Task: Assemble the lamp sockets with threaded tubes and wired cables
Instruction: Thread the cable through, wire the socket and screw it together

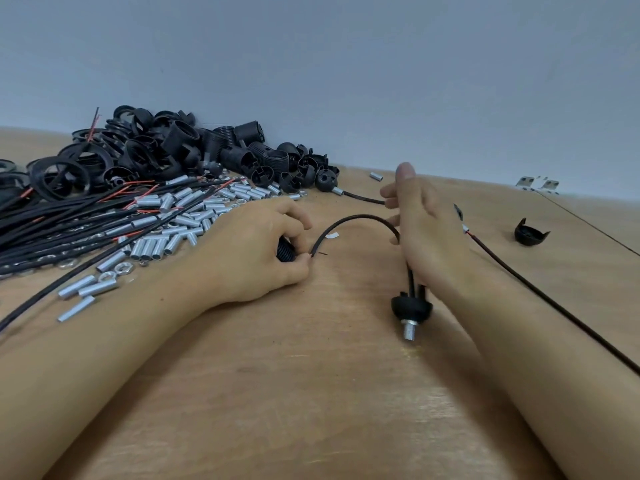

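Seemingly mid-assembly, the head view showed a black domed socket cap (411, 306) standing just below the heel of the right hand (420, 223), its rounded side down toward a silver threaded tube (409, 330) that stuck out of it onto the wooden counter (311, 393). A thin black cable (356, 220) rose out of the cap's open top, passed behind the right hand, whose fingers were curled round it, and arched over left of the cap to the left hand (256, 247). That hand pinched the cable's free end at its fingertips and also gripped a black ribbed socket body (284, 252), mostly hidden under the fingers. Far left of the cap lay a spread of loose silver tubes (180, 220) and nuts across a bundle of black cables (69, 220), with a heap of black socket parts (166, 150) behind them. Right of the cap, a second cap (530, 232) sat alone, beyond another black cable (554, 306).
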Action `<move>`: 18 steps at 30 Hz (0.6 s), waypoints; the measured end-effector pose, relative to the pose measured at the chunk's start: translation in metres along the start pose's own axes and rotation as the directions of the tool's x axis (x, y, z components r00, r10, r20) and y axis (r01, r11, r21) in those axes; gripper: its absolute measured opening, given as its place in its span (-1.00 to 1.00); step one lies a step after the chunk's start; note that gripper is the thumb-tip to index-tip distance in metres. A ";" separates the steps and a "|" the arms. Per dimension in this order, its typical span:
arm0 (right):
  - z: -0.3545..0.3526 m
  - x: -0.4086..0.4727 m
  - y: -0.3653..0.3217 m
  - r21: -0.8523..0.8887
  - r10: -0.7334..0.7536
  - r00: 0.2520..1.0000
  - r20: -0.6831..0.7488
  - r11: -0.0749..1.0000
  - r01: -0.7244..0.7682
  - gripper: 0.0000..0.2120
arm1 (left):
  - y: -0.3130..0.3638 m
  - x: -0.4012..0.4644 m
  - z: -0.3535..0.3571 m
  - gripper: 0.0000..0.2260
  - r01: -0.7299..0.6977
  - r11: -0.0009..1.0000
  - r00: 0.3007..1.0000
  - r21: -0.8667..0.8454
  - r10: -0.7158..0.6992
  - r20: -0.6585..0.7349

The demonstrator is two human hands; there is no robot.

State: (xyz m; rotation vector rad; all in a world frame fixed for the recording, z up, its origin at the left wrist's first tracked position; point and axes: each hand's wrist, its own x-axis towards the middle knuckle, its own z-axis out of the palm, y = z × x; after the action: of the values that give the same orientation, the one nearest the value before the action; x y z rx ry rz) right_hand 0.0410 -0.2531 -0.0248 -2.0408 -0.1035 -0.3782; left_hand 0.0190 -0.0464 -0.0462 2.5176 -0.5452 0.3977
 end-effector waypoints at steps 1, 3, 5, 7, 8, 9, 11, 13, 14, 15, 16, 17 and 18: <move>-0.009 -0.003 -0.005 -0.012 -0.012 0.998 0.058 1.000 0.013 -0.47 | 0.000 0.000 0.000 -0.93 0.005 1.000 1.000 0.000 -0.005 -0.001; -0.023 -0.013 -0.012 -0.123 -0.031 0.976 0.214 0.991 0.059 -0.25 | -0.002 0.001 0.000 -0.94 0.012 1.000 1.000 -0.004 -0.012 -0.001; -0.027 -0.024 -0.015 -0.218 -0.070 0.933 0.352 0.964 0.154 -0.19 | -0.003 0.001 0.000 -0.94 0.008 1.000 1.000 0.004 -0.008 0.002; -0.019 -0.028 -0.015 -0.216 -0.089 0.924 0.373 0.960 0.180 -0.29 | -0.003 0.000 -0.001 -0.94 0.015 1.000 1.000 0.009 -0.015 0.005; -0.014 -0.028 -0.016 -0.171 -0.064 0.940 0.334 0.977 0.127 -0.31 | -0.003 0.000 -0.002 -0.93 0.024 1.000 1.000 0.011 -0.024 0.004; -0.010 -0.025 -0.014 -0.111 -0.031 0.960 0.277 0.992 0.064 -0.28 | -0.003 -0.001 -0.003 -0.93 0.030 0.999 1.000 0.014 -0.030 0.001; -0.007 -0.015 -0.007 -0.033 0.003 0.992 0.126 0.999 0.001 -0.24 | -0.003 -0.003 -0.005 -0.92 0.018 0.999 1.000 0.027 -0.018 0.000; -0.006 -0.006 0.003 -0.054 0.021 1.000 0.009 0.998 -0.021 -0.32 | -0.001 -0.004 -0.007 -0.92 -0.023 0.999 1.000 0.048 0.023 0.000; -0.005 -0.003 0.009 -0.097 0.019 1.000 -0.020 0.995 -0.021 -0.44 | 0.002 -0.006 -0.007 -0.92 -0.049 0.997 0.999 0.053 0.049 -0.001; -0.002 -0.002 0.016 -0.177 0.012 1.000 -0.025 0.984 -0.016 -0.57 | 0.006 -0.007 -0.006 -0.90 -0.077 0.995 0.997 0.058 0.077 0.000; 0.003 -0.002 0.021 -0.270 0.000 1.000 -0.005 0.963 -0.001 -0.69 | 0.010 -0.009 -0.005 -0.88 -0.106 0.992 0.994 0.067 0.106 0.003; 0.009 -0.003 0.023 -0.330 -0.017 1.000 0.020 0.944 0.022 -0.78 | 0.014 -0.011 -0.004 -0.86 -0.131 0.988 0.991 0.081 0.130 0.011; 0.014 -0.002 0.023 -0.347 -0.041 0.998 0.044 0.936 0.054 -0.83 | 0.018 -0.013 -0.003 -0.86 -0.144 0.984 0.990 0.103 0.143 0.020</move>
State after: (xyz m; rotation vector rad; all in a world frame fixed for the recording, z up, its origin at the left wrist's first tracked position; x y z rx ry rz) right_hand 0.0473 -0.2517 -0.0516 -2.3996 -0.1146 -0.4130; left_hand -0.0007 -0.0554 -0.0411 2.5906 -0.7310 0.4754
